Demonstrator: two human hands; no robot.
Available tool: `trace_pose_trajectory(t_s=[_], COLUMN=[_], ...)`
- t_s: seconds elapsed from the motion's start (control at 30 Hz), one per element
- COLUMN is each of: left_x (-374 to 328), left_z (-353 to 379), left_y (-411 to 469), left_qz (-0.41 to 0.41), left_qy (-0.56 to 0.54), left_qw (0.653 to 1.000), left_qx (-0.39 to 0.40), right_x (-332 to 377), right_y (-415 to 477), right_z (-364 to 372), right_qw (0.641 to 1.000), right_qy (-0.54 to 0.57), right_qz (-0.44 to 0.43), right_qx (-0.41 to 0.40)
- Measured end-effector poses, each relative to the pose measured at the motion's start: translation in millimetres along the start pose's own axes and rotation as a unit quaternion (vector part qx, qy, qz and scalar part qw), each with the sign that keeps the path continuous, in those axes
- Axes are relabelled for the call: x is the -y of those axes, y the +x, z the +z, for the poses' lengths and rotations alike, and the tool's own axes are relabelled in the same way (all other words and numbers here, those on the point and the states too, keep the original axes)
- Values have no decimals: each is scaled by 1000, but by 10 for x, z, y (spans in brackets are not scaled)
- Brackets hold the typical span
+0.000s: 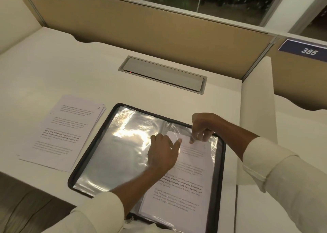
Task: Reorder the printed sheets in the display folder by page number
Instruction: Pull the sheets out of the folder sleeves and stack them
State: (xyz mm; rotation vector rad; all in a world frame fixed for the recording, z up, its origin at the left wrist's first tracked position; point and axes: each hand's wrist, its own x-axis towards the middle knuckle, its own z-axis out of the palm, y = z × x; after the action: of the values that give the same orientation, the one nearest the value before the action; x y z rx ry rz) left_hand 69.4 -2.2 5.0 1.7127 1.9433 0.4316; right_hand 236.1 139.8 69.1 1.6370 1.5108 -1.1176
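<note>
Low in the centre of the frame, the black zip-edged display folder (pixel 223 154) lay open on the white desk (pixel 88 69). The right hand (pixel 201 128) pinched the top edge of a clear plastic sleeve (pixel 211 144) over a white printed sheet (pixel 184 193). The left hand (pixel 163 152) sat curled at that sheet's upper corner; whether it gripped paper, I could not tell. A loose stack of printed white sheets (pixel 58 133) lay at left. A skewed pull might crease the sheet or tear the thin sleeve.
</note>
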Motion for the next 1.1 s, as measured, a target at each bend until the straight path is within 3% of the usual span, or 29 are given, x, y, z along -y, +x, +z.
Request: trace_pose_trajectory(t_s=[0.1,0.17,0.37,0.57,0.8,1.1], left_x=[289,412,587,664,670,665], left_z=[97,132,156,225,242,173], left_y=[-160,-279,-601,-759,-752,-675], left_qz=[89,116,214,245,243,230], left_qy=[38,54,117,158,173,141], left_qw=[995,991,963,950,947,952], left_qx=[-1,38,116,107,119,145], right_x=[-29,-58,-309,-518,-581,-373], right_y=[39,67,88,202,-4,-783], right_z=[24,5,-301,-560,-883,-1176], right_qw=[999,997,981,943,812,627], right_qy=[-27,-48,35,-30,37,-27], right_qz=[3,-4,-42,-19,-56,-240], right_qx=[-23,-53,-185,-330,-580,-741])
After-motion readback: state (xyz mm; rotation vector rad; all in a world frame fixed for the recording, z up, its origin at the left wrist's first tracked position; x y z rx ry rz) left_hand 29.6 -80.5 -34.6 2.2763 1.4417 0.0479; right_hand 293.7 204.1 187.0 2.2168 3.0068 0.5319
